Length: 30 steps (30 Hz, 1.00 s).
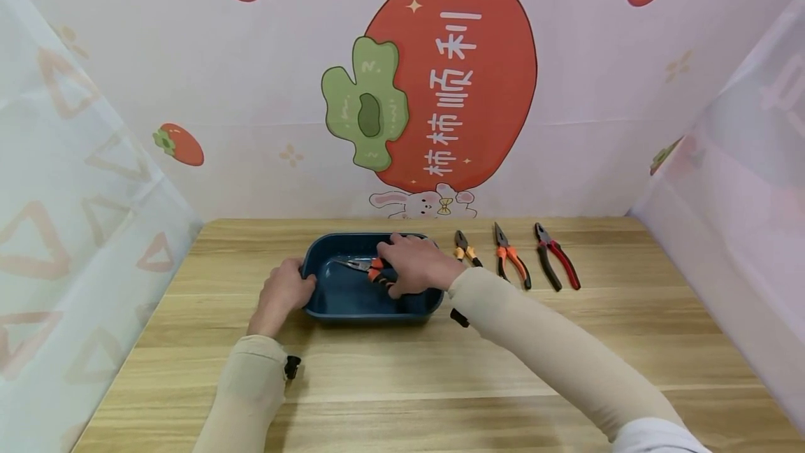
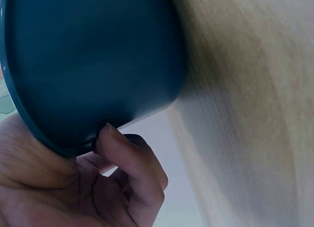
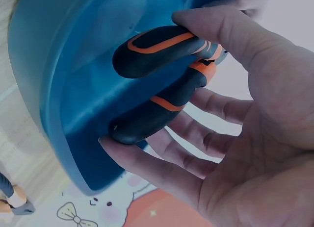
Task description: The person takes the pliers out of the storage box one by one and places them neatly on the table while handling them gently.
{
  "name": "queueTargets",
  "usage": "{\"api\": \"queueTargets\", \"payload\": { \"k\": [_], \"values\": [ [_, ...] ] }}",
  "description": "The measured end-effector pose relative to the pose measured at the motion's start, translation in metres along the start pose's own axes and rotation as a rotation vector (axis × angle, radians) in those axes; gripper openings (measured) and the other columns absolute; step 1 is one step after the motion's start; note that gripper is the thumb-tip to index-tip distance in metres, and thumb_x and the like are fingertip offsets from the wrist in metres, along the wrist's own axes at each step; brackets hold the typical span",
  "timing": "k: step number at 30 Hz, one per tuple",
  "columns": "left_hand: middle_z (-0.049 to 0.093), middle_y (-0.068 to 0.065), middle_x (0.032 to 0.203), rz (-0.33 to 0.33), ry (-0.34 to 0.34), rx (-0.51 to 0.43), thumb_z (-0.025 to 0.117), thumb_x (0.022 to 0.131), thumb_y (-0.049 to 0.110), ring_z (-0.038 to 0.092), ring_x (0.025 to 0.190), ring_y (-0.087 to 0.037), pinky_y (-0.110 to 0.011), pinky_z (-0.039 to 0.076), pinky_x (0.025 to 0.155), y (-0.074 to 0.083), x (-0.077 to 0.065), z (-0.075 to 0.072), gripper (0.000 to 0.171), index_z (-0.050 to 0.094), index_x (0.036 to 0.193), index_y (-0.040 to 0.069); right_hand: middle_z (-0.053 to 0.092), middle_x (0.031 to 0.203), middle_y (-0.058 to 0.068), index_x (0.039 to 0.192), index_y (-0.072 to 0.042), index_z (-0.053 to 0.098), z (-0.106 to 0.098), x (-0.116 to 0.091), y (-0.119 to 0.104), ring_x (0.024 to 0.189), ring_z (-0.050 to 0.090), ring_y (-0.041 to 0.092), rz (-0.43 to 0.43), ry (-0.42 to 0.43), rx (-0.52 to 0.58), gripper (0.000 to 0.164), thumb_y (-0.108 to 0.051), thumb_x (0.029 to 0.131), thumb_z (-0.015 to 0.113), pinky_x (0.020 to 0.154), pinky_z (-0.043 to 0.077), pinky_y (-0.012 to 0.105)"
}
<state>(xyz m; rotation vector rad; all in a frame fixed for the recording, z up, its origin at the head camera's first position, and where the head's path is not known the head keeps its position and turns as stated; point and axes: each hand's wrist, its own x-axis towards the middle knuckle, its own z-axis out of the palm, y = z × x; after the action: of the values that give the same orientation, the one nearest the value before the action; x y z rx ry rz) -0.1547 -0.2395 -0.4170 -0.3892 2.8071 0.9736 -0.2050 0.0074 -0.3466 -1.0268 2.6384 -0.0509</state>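
A dark blue rectangular basin (image 1: pixel 342 299) stands on the table toward the back. At its left end my left hand (image 1: pixel 286 291) grips the rim; in the left wrist view, curled fingers (image 2: pixel 130 161) meet the basin's edge. My right hand (image 1: pixel 416 264) reaches over the basin's right part and holds pliers (image 1: pixel 376 274) with black and orange handles. Their metal jaws point left, inside the basin. From the right wrist, the thumb lies along one handle (image 3: pixel 157 50) and the fingers run beneath the other, with the handles spread apart.
Right of the basin, three more tools lie in a row: pliers with yellow-orange handles (image 1: pixel 460 253), long-nose pliers with orange and black handles (image 1: pixel 514 265), and pliers with red and black handles (image 1: pixel 566 265). A printed cloth (image 1: pixel 277 180) hangs behind the wooden table (image 1: pixel 377 397).
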Motion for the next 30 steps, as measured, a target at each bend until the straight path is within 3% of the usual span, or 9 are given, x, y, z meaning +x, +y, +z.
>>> {"api": "queueTargets", "payload": {
  "k": [3,10,17,30],
  "values": [
    [0.066,-0.025,0.107,0.003,0.005,0.004,0.053,0.101,0.016,0.066,0.077,-0.029,-0.040,0.051,0.063,-0.001,0.000,0.000,0.035,0.059,0.128,-0.006,0.055,0.130,0.009,0.137,-0.016,0.053,-0.003,-0.006,0.003,0.108,0.053,0.026,0.001,0.018,0.017,0.061,-0.036,0.087,0.081,0.097,0.046,0.045],
    [0.067,-0.025,0.104,-0.001,0.016,0.002,0.053,0.101,0.016,0.066,0.074,-0.028,-0.040,0.052,0.061,0.000,0.001,0.001,0.031,0.062,0.122,-0.006,0.057,0.121,0.009,0.130,-0.014,0.056,-0.006,-0.019,0.010,0.098,0.055,0.023,-0.005,0.059,0.055,0.056,-0.034,0.085,0.083,0.081,0.051,0.039],
    [0.068,-0.026,0.106,-0.008,0.031,0.006,0.053,0.101,0.016,0.066,0.073,-0.029,-0.040,0.052,0.061,0.001,-0.001,0.002,0.033,0.062,0.124,-0.006,0.059,0.117,0.008,0.127,-0.013,0.058,-0.008,-0.034,0.017,0.093,0.056,0.021,-0.011,0.118,0.033,0.057,-0.035,0.083,0.085,0.076,0.049,0.039],
    [0.069,-0.023,0.099,0.009,0.053,0.009,0.053,0.100,0.015,0.065,0.072,-0.028,-0.037,0.049,0.058,0.003,0.001,0.002,0.031,0.065,0.120,-0.006,0.055,0.108,0.007,0.128,-0.011,0.059,-0.012,-0.055,0.037,0.086,0.053,0.021,0.036,0.159,0.098,0.057,-0.031,0.082,0.085,0.072,0.049,0.037]
  ]
}}
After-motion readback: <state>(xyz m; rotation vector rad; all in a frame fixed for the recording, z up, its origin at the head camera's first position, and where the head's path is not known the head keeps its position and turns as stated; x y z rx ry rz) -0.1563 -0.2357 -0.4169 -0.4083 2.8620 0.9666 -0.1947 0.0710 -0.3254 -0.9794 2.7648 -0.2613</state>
